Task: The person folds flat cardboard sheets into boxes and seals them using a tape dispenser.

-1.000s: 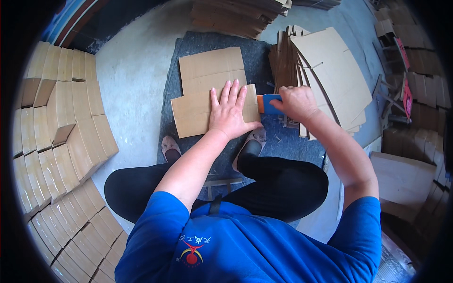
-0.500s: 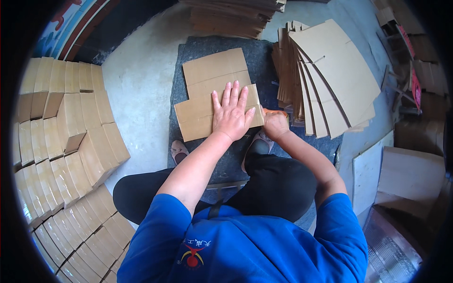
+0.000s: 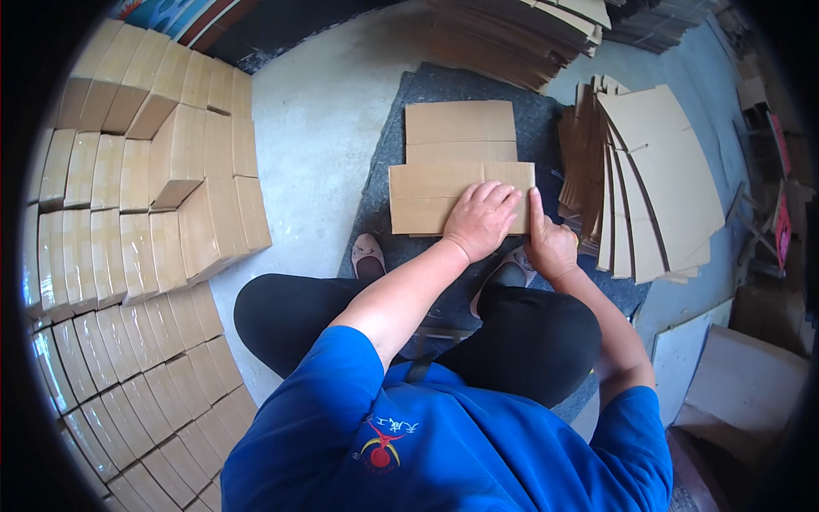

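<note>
A folded brown cardboard box [image 3: 426, 192] lies flat before me, with its wider near panel partly over a narrower far panel. My left hand [image 3: 484, 220] rests palm down on the near panel, fingers extended toward its right end. Beside the panel's right edge is my right hand [image 3: 550, 243]. Its index finger points forward along that edge and touches it, while the other fingers are curled. Whatever those curled fingers hold is hidden.
A dark mat [image 3: 439, 81] covers the floor under the cardboard. Flat cardboard sheets [image 3: 670, 183] lean fanned out at the right, and another stack [image 3: 503, 43] stands beyond. Taped cartons [image 3: 162, 247] are piled at the left. My shoes [image 3: 368, 253] are just below the cardboard.
An orange tool seen at my right hand earlier no longer shows; its index finger is now stretched along the edge. My left hand has slid toward the near right part of the cardboard.
</note>
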### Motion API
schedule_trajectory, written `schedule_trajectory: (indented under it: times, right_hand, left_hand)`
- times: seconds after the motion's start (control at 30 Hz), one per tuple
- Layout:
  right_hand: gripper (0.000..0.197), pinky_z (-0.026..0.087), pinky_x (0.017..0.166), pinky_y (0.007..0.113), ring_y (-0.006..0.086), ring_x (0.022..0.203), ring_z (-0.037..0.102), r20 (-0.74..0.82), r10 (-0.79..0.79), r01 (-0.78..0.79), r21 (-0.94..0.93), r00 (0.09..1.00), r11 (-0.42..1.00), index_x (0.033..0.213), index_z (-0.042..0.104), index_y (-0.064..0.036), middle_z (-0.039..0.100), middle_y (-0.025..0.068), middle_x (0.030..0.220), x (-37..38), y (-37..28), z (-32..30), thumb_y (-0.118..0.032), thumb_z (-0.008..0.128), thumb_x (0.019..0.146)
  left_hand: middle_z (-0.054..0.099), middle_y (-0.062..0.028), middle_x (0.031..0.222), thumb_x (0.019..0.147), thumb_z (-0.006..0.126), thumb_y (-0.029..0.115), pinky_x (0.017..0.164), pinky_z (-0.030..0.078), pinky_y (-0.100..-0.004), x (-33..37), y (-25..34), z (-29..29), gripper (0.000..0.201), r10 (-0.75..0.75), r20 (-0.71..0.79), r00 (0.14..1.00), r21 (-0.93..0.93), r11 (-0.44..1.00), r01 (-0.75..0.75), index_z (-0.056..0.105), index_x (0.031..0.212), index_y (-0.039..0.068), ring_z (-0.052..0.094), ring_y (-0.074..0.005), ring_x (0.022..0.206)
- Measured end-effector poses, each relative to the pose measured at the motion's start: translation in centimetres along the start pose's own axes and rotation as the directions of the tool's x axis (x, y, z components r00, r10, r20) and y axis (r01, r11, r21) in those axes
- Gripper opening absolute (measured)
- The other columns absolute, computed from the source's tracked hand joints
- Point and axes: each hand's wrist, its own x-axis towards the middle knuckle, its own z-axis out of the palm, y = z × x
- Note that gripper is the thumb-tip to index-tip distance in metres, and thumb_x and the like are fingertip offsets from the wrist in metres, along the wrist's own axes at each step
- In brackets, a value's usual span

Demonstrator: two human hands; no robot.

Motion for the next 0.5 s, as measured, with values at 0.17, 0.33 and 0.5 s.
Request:
schedule_trajectory:
  times: [0.17, 0.33, 0.5]
  right_hand:
    - [0.084, 0.05, 0.05, 0.038, 0.0228, 0.05, 0.062, -0.061, 0.021, -0.018, 0.043, 0.998, 0.999, 0.15, 0.025, 0.0008, 0.063, 0.0076, 0.066, 0.1, -0.3, 0.0, -0.011, 0.062, 0.075]
    - [0.098, 0.052, 0.055, 0.044, 0.0337, 0.059, 0.065, 0.085, 0.053, -0.059, 0.078, 0.995, 0.995, 0.152, 0.011, 0.0008, 0.067, 0.0165, 0.076, 0.3, 0.0, 0.2, -0.012, 0.068, 0.073]
    - [0.095, 0.051, 0.052, 0.044, 0.0332, 0.057, 0.064, -0.032, -0.05, 0.054, 0.15, 0.998, 0.987, 0.152, 0.014, 0.0, 0.065, 0.0158, 0.073, 0.9, -0.4, -0.3, -0.008, 0.066, 0.073]
  left_hand:
    - [0.038, -0.0106, 0.152, 0.093, 0.057, 0.029, 0.12, 0.02, -0.0425, -2.4, -1.0, -1.6, 0.05, 0.016, 0.183, 0.983, -0.072, 0.997, -0.003, 0.051, 0.138, 0.01, 0.03, -0.0263, 0.144]
    - [0.016, -0.0207, 0.159, 0.092, 0.058, 0.044, 0.121, 0.015, -0.0407, -4.6, -5.2, -3.9, 0.084, -0.531, 0.03, 0.847, 0.195, 0.834, 0.516, 0.021, 0.15, -0.003, 0.012, -0.0313, 0.149]
    - [0.012, -0.0258, 0.158, 0.074, 0.082, 0.035, 0.119, 0.023, -0.0366, -7.0, -7.4, -5.8, 0.112, -0.771, 0.03, 0.636, -0.358, 0.585, 0.727, 0.011, 0.151, -0.004, 0.017, -0.0361, 0.147]
